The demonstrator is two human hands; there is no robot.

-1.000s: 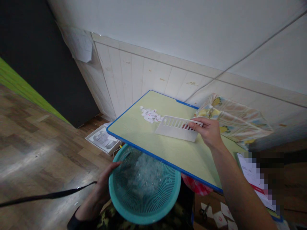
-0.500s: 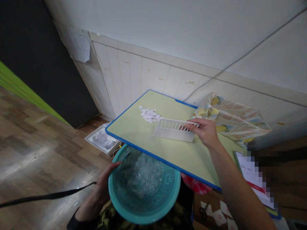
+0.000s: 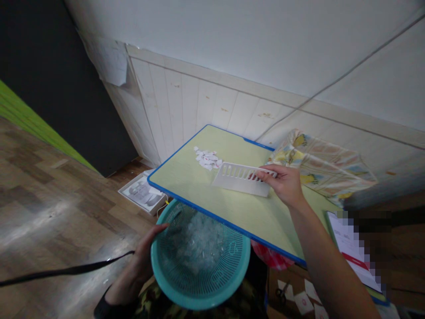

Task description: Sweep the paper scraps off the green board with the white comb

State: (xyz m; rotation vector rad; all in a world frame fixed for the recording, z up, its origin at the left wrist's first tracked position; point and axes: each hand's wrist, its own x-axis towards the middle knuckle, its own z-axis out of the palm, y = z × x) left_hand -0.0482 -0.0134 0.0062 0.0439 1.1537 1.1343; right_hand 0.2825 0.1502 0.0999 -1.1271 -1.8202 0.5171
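My right hand (image 3: 282, 181) grips the right end of a white slotted plastic panel (image 3: 242, 182), whose lower edge rests on or just over the pale green tabletop (image 3: 206, 195) with blue edging. By the panel's far left end lies a small heap of white paper pieces (image 3: 207, 159). Under the table's near edge, my left hand (image 3: 148, 243) is closed on the left rim of a turquoise plastic basket (image 3: 202, 303). Inside the basket is a pile of clear, glassy-looking bits (image 3: 202, 243); the table edge hides part of it.
A patterned cloth (image 3: 328, 164) stands against the wall at the table's right. A white box (image 3: 142, 195) lies on the floor at left. Scissors (image 3: 282, 293) and white cards (image 3: 303, 302) lie lower right, near a paper sheet (image 3: 352, 248). A dark strap (image 3: 66, 270) crosses the left.
Almost nothing differs. The whole view has shifted very slightly, while both hands keep their hold on the panel and the basket.
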